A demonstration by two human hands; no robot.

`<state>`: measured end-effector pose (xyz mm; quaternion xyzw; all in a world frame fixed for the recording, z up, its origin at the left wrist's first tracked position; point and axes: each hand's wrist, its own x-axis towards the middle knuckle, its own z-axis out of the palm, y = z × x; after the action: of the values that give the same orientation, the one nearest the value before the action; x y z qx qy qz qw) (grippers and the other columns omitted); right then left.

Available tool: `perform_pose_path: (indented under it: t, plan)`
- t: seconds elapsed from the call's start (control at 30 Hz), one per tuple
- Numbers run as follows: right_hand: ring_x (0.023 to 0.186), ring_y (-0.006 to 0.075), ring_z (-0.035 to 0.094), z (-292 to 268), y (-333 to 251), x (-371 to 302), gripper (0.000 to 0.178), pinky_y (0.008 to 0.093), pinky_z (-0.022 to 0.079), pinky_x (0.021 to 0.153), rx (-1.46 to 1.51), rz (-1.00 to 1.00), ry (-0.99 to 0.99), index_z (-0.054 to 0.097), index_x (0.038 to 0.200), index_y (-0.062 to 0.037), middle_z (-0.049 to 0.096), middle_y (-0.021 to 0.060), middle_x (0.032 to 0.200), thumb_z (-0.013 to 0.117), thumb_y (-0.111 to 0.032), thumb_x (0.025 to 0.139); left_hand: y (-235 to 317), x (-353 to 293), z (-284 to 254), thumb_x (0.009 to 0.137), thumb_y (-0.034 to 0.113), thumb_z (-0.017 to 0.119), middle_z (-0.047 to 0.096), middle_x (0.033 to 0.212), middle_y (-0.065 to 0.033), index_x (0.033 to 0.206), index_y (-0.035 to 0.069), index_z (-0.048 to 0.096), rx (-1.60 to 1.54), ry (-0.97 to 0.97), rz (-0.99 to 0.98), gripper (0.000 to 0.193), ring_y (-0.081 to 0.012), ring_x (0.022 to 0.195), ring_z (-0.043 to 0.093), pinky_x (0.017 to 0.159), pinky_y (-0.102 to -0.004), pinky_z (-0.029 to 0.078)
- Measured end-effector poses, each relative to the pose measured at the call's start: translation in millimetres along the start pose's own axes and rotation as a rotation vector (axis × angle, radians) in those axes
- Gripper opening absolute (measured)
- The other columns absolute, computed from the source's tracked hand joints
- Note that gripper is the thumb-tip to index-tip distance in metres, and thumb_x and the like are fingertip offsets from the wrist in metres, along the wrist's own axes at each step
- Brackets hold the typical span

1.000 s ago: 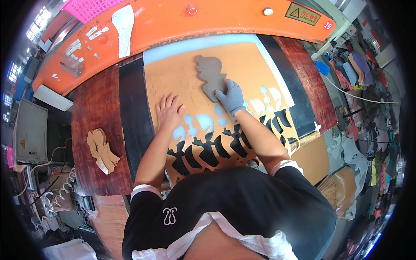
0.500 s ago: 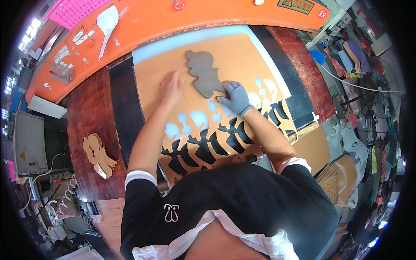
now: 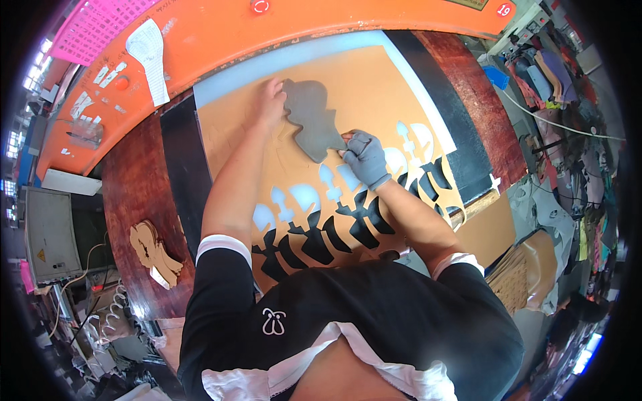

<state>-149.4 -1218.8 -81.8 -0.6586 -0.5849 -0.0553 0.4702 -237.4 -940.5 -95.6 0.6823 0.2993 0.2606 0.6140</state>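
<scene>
A grey, wavy-edged cutting die (image 3: 313,120) lies on a large tan sheet (image 3: 231,144). My left hand (image 3: 270,105), bare, is at the die's upper left edge with its fingers bent against it. In a grey glove with bare fingertips, my right hand (image 3: 365,158) pinches the die's lower right tip between thumb and fingers. Just below the die, rows of shaped holes run across the sheet. White shows through the upper holes and black through the lower ones.
An orange machine beam (image 3: 221,33) with a red button spans the far side, a white paddle-shaped template (image 3: 148,57) on it. Cut tan pieces (image 3: 155,254) are stacked on the reddish board at left. A pink basket (image 3: 100,30) stands far left; scraps hang at right.
My left hand has moved from lying on the sheet up to the die's left edge. My right hand keeps its hold on the tip. The whole view has shifted slightly.
</scene>
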Motion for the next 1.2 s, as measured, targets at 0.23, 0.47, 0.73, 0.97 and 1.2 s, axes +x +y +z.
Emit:
perform_pose_path:
  t: [0.23, 0.47, 0.73, 0.97, 1.2]
  plan:
    - [0.086, 0.0309, 0.061, 0.0, -4.5, 0.1, 0.017, 0.0362, 0.049, 0.075, -0.029, -0.004, -0.011, 0.066, 0.083, -0.0008, 0.064, 0.0139, 0.085, 0.070, -0.003, 0.066, 1.8, -5.8, 0.6, 0.091, 0.011, 0.046, 0.044, 0.139, -0.0122, 0.140, 0.009, 0.034, 0.138, -0.044, 0.048, 0.051, -0.0213, 0.126, 0.042, 0.095, -0.0318, 0.043]
    - [0.087, 0.0328, 0.060, -2.5, -6.6, 0.4, 0.019, 0.0374, 0.049, 0.076, -0.017, 0.030, -0.028, 0.065, 0.084, -0.0012, 0.063, 0.0138, 0.086, 0.070, -0.006, 0.066, 15.3, -15.1, 5.6, 0.091, 0.018, 0.045, 0.043, 0.140, -0.0116, 0.140, 0.008, 0.034, -0.015, -0.042, -0.037, 0.051, -0.0245, 0.128, 0.042, 0.103, -0.0338, 0.036]
    - [0.089, 0.0232, 0.061, -57.1, 7.1, -22.0, 0.038, 0.0340, 0.049, 0.076, 0.176, 0.451, -0.113, 0.058, 0.111, -0.0013, 0.062, 0.0139, 0.098, 0.068, -0.020, 0.080, 13.2, -171.2, -51.6, 0.087, 0.020, 0.053, 0.045, 0.133, -0.0185, 0.133, 0.004, 0.041, 0.849, 0.203, 0.415, 0.050, -0.0336, 0.130, 0.035, 0.108, -0.0486, 0.019]
    - [0.096, 0.0306, 0.060, -211.6, 51.7, -164.1, 0.037, 0.0368, 0.045, 0.088, -0.467, 0.687, 0.311, 0.060, 0.107, 0.0032, 0.061, 0.0187, 0.105, 0.063, -0.025, 0.083, -26.6, -436.5, -49.4, 0.082, 0.014, 0.061, 0.057, 0.111, -0.0196, 0.117, -0.001, 0.052, 0.849, 0.437, 0.414, 0.039, -0.0358, 0.100, 0.054, 0.089, -0.0438, 0.041]
    - [0.079, 0.0340, 0.062, -188.2, 63.9, -192.9, 0.023, 0.0405, 0.048, 0.073, -0.553, 0.397, 0.479, 0.065, 0.092, -0.0011, 0.064, 0.0163, 0.086, 0.063, -0.021, 0.079, -83.5, -461.3, -31.2, 0.086, 0.014, 0.059, 0.061, 0.077, -0.0104, 0.096, 0.005, 0.061, 0.855, 0.710, 0.337, 0.014, -0.0283, 0.067, 0.060, 0.062, -0.0371, 0.048]
